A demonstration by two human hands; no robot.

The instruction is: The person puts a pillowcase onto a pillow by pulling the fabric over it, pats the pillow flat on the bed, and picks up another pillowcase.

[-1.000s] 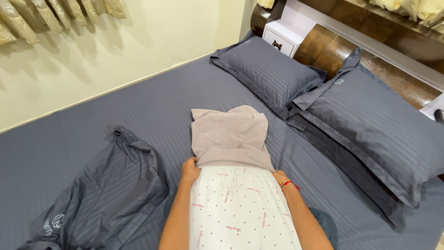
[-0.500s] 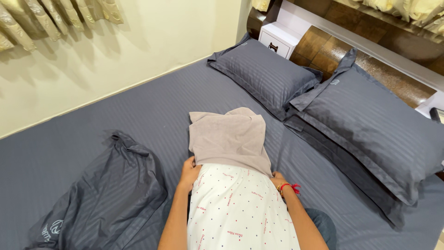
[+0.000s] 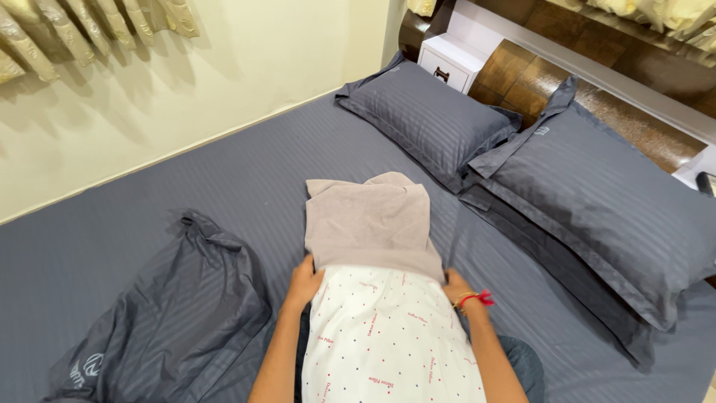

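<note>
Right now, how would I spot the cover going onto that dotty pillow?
Start at the big grey-blue bed and look to its near middle, between the person's left hand and right hand. There a taupe cover caps the far end of the white dotted pillow. It is the only brownish cloth; the other pillows are striped grey-blue.

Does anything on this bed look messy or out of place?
Yes. A dark grey cover lies crumpled on the sheet, left of the left hand, while two pillows sit neatly cased by the headboard.
</note>
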